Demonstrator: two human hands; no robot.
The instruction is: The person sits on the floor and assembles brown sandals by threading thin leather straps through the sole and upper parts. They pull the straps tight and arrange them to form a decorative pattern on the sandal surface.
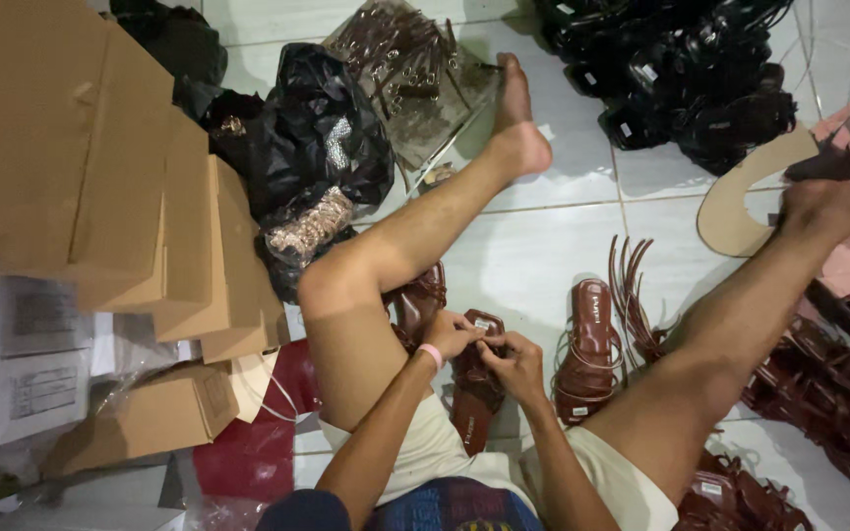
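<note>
I sit on a tiled floor with legs spread. Both hands meet over a dark red strappy sandal [474, 393] lying between my thighs. My left hand [452, 334], with a pink band at the wrist, pinches the sandal's upper end. My right hand [514, 366] grips the same sandal beside it, fingers curled on the straps. A second matching sandal [587, 349] lies just right of my hands, its long straps trailing up the floor. Another dark red sandal [417, 303] shows partly behind my left knee.
Stacked cardboard boxes [100, 177] fill the left side. Black plastic bags [312, 138] and a clear bag of metal fittings [410, 79] sit ahead. A heap of black sandals [691, 79] lies at top right; more dark red sandals [828, 393] pile at the right, near a tan sole cutout [740, 202].
</note>
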